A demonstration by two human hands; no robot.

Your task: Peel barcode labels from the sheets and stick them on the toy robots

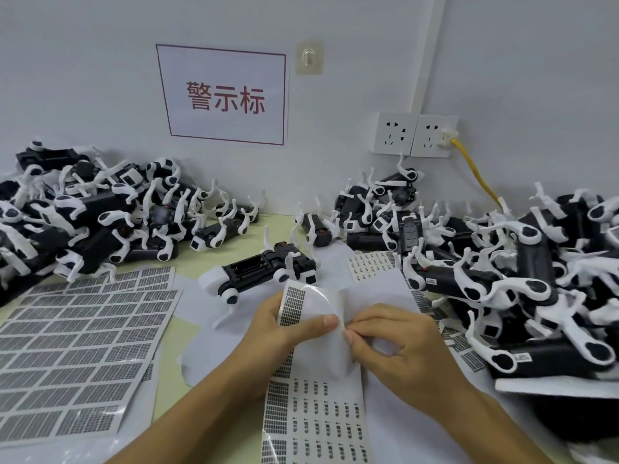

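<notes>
A long white label sheet (315, 420) with rows of small barcode labels runs from the bottom edge up to my hands, its top end curled over. My left hand (284, 326) grips the curled part, thumb pressed on its face. My right hand (392, 343) pinches at the sheet just right of that thumb; whether a label is between its fingertips I cannot tell. One black-and-white toy robot (264, 272) lies on its back just beyond my hands. Piles of the same toy robots lie at the left (83, 226) and the right (502, 272).
Large sheets of barcode labels (77, 356) lie flat at the left. More label sheets (371, 262) and white backing paper lie around the single robot. On the wall are a sign (224, 95), a socket (415, 135) and a yellow cable (479, 179).
</notes>
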